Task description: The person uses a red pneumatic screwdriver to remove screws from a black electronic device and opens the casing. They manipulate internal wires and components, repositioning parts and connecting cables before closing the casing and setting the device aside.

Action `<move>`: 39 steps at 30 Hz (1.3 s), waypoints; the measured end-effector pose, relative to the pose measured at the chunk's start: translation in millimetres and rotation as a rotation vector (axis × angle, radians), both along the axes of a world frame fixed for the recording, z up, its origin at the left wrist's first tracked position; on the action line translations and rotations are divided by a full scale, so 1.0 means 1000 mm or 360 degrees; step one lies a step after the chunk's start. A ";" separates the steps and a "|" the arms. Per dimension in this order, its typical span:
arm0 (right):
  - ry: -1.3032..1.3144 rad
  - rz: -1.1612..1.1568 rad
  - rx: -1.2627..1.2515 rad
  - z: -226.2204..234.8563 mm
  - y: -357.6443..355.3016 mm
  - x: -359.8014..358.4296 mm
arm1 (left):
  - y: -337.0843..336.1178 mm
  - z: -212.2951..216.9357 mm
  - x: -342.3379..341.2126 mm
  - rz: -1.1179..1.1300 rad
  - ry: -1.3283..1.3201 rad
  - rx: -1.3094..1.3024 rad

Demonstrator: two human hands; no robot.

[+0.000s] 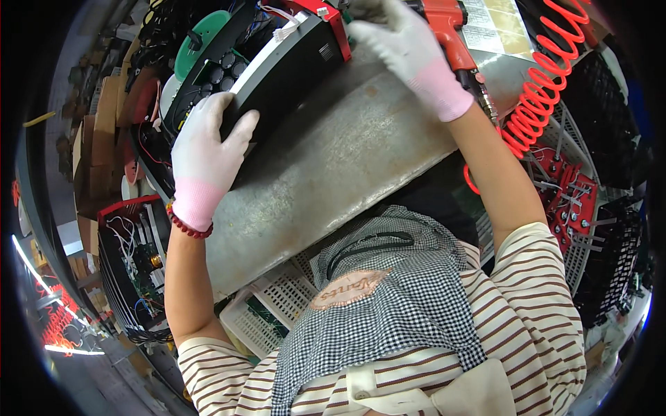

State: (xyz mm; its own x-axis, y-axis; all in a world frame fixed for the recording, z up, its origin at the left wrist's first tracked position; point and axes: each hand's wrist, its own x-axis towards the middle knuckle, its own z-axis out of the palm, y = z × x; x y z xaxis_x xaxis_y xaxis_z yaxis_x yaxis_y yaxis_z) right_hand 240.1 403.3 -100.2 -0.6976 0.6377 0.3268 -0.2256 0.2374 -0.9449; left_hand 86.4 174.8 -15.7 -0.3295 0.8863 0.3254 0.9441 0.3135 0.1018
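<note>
Black metal case [291, 69] lies on the grey steel bench [333, 166]. Left hand [205, 156], gloved, fingers wrapped over the case's near corner. Right hand [409, 52] at its far end, fingers loosely curled beside the orange power screwdriver [451, 31]; grip unclear.

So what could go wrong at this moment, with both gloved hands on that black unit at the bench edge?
1. The black unit lies tilted on the metal bench, held at its near end by the left hand; it could slide.
2. The right hand reaches over the far end beside the red power tool; the tool's red coiled hose could snag the forearm.
3. Loose white wires on the unit's top might get pinched.
</note>
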 end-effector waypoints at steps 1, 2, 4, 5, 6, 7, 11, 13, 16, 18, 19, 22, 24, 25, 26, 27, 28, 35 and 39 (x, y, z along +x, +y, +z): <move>-0.0024 -0.0091 0.0235 -0.014 0.002 -0.009 | 0.006 0.000 0.002 0.0022 0.0074 -0.0017; -0.0050 -0.0184 0.0469 -0.026 0.003 -0.022 | 0.013 0.001 0.004 0.0098 0.0064 -0.0117; -0.0224 -0.0248 0.0445 -0.021 -0.008 -0.023 | 0.021 0.001 0.005 0.0265 0.0037 -0.0321; -0.0266 -0.0225 0.0474 -0.026 -0.005 -0.027 | 0.020 0.000 0.003 0.0236 0.0028 -0.0286; -0.0308 -0.0205 0.0500 -0.025 -0.005 -0.028 | 0.020 0.001 0.004 0.0228 0.0038 -0.0297; -0.0321 -0.0303 0.0708 -0.025 -0.006 -0.025 | 0.019 0.003 0.007 0.0220 0.0048 -0.0310; -0.0255 -0.0473 0.0851 -0.024 -0.025 0.011 | 0.004 0.009 0.032 0.0051 0.0031 -0.0307; -0.0192 -0.0481 0.0839 -0.019 -0.030 0.030 | -0.003 0.022 0.055 0.0151 -0.0236 -0.0410; -0.0164 -0.0414 0.0598 -0.020 -0.040 0.047 | -0.005 0.031 0.076 0.0228 -0.0407 -0.0610; -0.0179 -0.0358 0.0357 -0.027 -0.044 0.051 | -0.001 0.033 0.082 0.0077 -0.0502 -0.0409; -0.0156 -0.0369 0.0366 -0.030 -0.042 0.050 | 0.010 0.037 0.084 0.0110 -0.0601 -0.0261; 0.0056 -0.0495 0.0357 -0.027 -0.043 0.043 | 0.045 0.043 0.079 -0.0185 -0.0525 0.0133; 0.0120 -0.0398 0.0472 -0.028 -0.034 0.038 | 0.068 0.048 0.088 -0.0196 -0.0475 0.0004; 0.0146 -0.0298 0.0509 -0.028 -0.027 0.040 | 0.076 0.046 0.096 -0.0078 -0.0636 -0.0085; 0.0171 -0.0199 0.0545 -0.025 -0.022 0.041 | 0.082 0.044 0.101 0.0040 -0.0798 -0.0173; 0.0164 -0.0113 0.0419 -0.021 -0.022 0.043 | 0.087 0.033 0.096 -0.0129 -0.0745 -0.0069; 0.0153 -0.0121 0.0538 -0.020 -0.020 0.043 | 0.087 0.030 0.096 -0.0039 -0.0822 -0.0051; 0.0066 -0.0098 0.0376 -0.011 -0.033 0.044 | 0.085 0.005 0.092 -0.0077 -0.1085 0.0312; 0.0142 -0.0276 0.0459 -0.016 -0.039 0.041 | 0.085 0.007 0.087 0.0133 -0.1041 0.0233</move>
State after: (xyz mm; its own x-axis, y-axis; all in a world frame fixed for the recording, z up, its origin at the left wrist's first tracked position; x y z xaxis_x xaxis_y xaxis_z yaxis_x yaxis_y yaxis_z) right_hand 281.1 364.0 -116.1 -0.5475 0.6167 0.5656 -0.2376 0.5335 -0.8117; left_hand 173.2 259.4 -8.9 -0.5647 0.8115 0.1502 0.6468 0.3222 0.6912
